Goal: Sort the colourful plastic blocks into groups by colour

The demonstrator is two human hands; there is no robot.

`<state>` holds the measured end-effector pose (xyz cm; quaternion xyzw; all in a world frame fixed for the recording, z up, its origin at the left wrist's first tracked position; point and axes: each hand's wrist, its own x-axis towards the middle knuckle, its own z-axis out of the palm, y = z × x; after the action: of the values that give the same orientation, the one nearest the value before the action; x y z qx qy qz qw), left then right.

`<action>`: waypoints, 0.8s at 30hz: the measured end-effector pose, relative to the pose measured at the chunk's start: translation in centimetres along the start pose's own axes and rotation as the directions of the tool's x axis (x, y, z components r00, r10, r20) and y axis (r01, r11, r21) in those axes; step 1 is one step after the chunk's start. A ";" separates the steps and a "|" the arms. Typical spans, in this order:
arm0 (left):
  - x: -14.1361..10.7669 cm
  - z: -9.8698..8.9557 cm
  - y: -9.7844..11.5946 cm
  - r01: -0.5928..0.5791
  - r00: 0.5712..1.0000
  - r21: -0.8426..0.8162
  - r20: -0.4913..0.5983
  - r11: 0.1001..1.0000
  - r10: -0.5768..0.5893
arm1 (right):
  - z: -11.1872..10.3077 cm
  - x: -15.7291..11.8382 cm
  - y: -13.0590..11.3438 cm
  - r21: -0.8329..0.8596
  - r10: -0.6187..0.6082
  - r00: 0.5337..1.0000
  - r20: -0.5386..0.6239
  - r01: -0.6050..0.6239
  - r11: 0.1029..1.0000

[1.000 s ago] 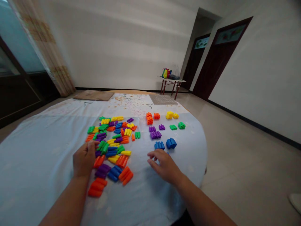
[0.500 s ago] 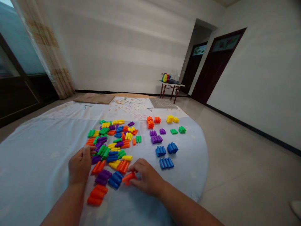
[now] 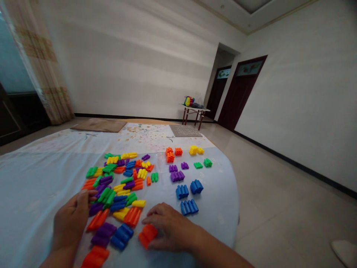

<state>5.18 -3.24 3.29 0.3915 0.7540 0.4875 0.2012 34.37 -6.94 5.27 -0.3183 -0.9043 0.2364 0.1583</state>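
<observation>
The right hand (image 3: 171,231) pinches an orange block (image 3: 147,235) between its fingers, just beside a blue block (image 3: 122,236); picking seems in hand, calling for a steady lift next. Whether the left hand (image 3: 71,216) grips anything, I cannot tell.

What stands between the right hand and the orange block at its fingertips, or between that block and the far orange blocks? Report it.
Nothing visible: the right hand holds the orange block. No other block lies on the straight line to the far orange blocks; a green block lies left of it, purple blocks right.
</observation>
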 end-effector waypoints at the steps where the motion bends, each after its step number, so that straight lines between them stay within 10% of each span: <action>1: 0.0 0.0 0.0 0.002 1.000 0.001 -0.001 1.000 -0.002 | -0.1 0.2 0.1 -0.003 -0.019 1.000 0.025 0.019 1.000; 10: 0.9 -0.1 -0.9 -0.044 0.999 0.090 -0.007 0.995 0.045 | -0.6 1.0 1.1 0.041 0.003 0.996 0.094 -0.006 0.999; 24: 3.0 0.3 -4.2 0.007 1.000 0.055 -0.011 0.998 -0.007 | -13.5 8.6 12.3 -0.171 0.328 0.877 -0.351 -0.404 0.899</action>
<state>1.88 -1.59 -0.39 0.3917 0.7696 0.4679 0.1880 40.00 11.44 11.22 -0.5347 -0.8120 0.0981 0.2123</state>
